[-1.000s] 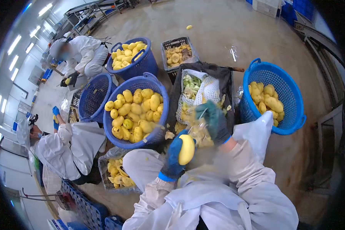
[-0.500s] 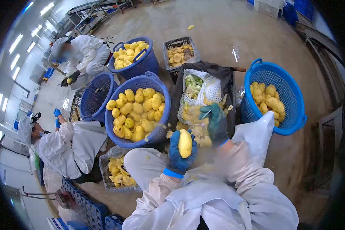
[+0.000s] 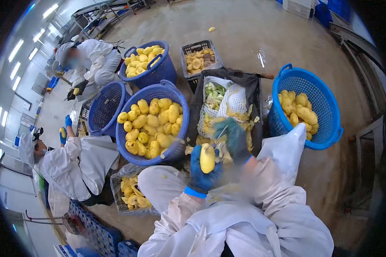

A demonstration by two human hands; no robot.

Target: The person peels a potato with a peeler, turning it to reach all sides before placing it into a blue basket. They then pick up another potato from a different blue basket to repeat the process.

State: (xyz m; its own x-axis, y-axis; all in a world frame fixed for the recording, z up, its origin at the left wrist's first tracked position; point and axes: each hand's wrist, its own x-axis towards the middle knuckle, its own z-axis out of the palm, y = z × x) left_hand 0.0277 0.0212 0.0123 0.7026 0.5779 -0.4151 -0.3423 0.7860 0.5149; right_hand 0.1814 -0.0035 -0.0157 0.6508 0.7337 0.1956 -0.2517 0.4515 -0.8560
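A smooth yellow potato (image 3: 207, 158) stands nearly upright in my left hand (image 3: 205, 177), whose blue-gloved fingers wrap round it. Just to its right, my right hand (image 3: 233, 139), in a green-blue glove, is closed on a thin metal peeler (image 3: 221, 147), partly hidden and blurred. Both hands are above the near end of a dark-lined crate (image 3: 256, 122), where yellow peelings (image 3: 208, 128) and green scraps (image 3: 214, 95) lie on white netting. Left of the crate, a purple-blue basket (image 3: 123, 152) is full of yellow potatoes (image 3: 152, 122).
On the right stands a blue basket (image 3: 326, 103) partly filled with potatoes. Further off are another full basket (image 3: 161, 75), an empty basket (image 3: 101, 113) and a crate of pieces (image 3: 200, 60). Two co-workers in white (image 3: 79, 167) (image 3: 101, 60) sit on the left.
My right hand has shifted left and slightly down, toward the potato. The potato has turned a little in my left hand. A co-worker's gloved hand has risen slightly.
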